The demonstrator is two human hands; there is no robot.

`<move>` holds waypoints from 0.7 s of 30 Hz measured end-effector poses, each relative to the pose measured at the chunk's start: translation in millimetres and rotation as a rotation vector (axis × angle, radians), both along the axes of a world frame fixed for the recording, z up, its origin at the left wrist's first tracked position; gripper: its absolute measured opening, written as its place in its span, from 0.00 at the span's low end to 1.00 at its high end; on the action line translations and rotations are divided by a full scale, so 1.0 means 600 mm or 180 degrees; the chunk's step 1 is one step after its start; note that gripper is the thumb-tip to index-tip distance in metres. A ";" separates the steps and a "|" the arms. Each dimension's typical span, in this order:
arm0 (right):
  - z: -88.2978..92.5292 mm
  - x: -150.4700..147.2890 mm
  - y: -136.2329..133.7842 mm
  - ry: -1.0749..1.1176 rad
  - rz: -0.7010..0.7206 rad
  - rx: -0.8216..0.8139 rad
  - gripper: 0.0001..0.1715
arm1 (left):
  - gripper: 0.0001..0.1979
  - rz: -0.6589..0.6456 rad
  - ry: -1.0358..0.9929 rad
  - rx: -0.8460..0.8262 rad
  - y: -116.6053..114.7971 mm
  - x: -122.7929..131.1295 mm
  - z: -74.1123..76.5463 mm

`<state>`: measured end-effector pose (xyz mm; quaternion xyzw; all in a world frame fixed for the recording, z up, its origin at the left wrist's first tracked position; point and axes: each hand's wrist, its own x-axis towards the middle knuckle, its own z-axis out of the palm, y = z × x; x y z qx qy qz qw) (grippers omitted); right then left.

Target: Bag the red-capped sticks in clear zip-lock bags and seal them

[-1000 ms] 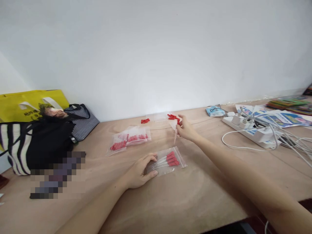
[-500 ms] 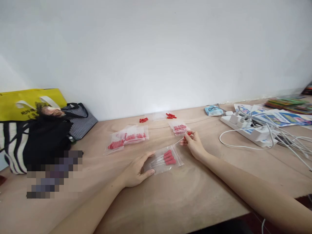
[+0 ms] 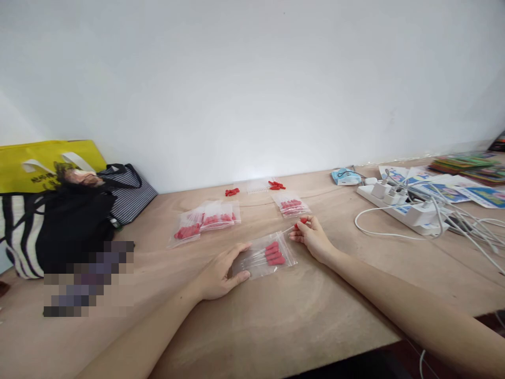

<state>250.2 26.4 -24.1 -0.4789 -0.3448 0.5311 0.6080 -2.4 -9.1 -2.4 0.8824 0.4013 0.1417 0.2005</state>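
Note:
A clear zip bag (image 3: 263,257) with several red-capped thin sticks lies on the wooden table (image 3: 307,316) in front of me. My left hand (image 3: 219,273) rests on the bag's left end, fingers curled over it and holding it down. My right hand (image 3: 311,236) sits just right of the bag's open corner, fingers pinched on one red-capped stick (image 3: 296,226) whose thin end points at the bag. A small stack of filled bags (image 3: 291,204) lies just beyond my right hand.
More filled bags (image 3: 205,221) lie left of centre. Loose red caps (image 3: 232,192) and a clear strip (image 3: 260,185) sit by the wall. Striped and yellow tote bags (image 3: 59,210) stand at left. A power strip (image 3: 406,210) with white cables and printed sheets (image 3: 453,184) fill the right.
My right hand came back from the far pile by the wall to the bag's right corner, holding a red-capped stick. The left hand has stayed on the bag.

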 end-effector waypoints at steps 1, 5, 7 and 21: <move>0.000 -0.001 -0.002 -0.0012 0.0051 -0.0026 0.09 | 0.26 -0.0004 -0.0006 -0.0005 0.000 0.000 0.000; 0.002 -0.006 -0.009 -0.0105 0.0458 -0.0045 0.05 | 0.26 -0.0029 -0.0016 0.0002 -0.001 0.000 0.003; 0.003 -0.007 -0.011 -0.0166 0.0703 -0.0042 0.03 | 0.25 -0.0053 -0.0021 0.0026 -0.001 0.001 0.004; 0.000 -0.014 -0.004 -0.0971 0.1223 -0.0021 0.09 | 0.24 -0.0076 -0.0006 0.0127 0.000 0.004 0.004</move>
